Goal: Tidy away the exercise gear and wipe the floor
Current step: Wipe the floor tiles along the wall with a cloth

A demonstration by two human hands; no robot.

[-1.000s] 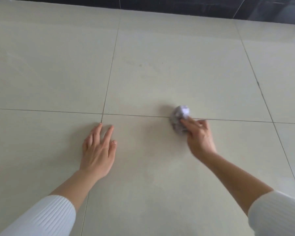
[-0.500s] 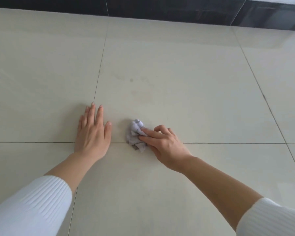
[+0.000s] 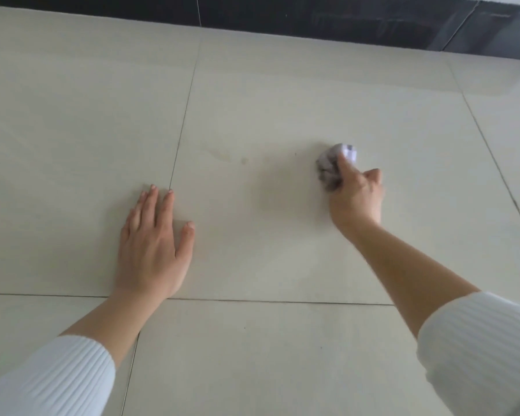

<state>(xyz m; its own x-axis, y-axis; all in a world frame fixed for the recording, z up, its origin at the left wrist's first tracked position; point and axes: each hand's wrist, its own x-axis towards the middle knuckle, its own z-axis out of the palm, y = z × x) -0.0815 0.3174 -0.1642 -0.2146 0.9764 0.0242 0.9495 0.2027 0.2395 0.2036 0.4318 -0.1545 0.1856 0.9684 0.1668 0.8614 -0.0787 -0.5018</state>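
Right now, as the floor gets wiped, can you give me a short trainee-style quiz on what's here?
1. True or false: the left hand lies flat on the floor.
2. Which grips the crumpled wad? A) left hand B) right hand
3. Fill in: the faint smudge sits ___ the two hands.
Key: 1 true; 2 B; 3 between.

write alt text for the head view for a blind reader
A person's right hand holds a crumpled grey-white wad against a pale cream tiled floor, right of a faint smudge. The left hand rests flat on the tiles, fingers straight. Both arms wear white ribbed sleeves.
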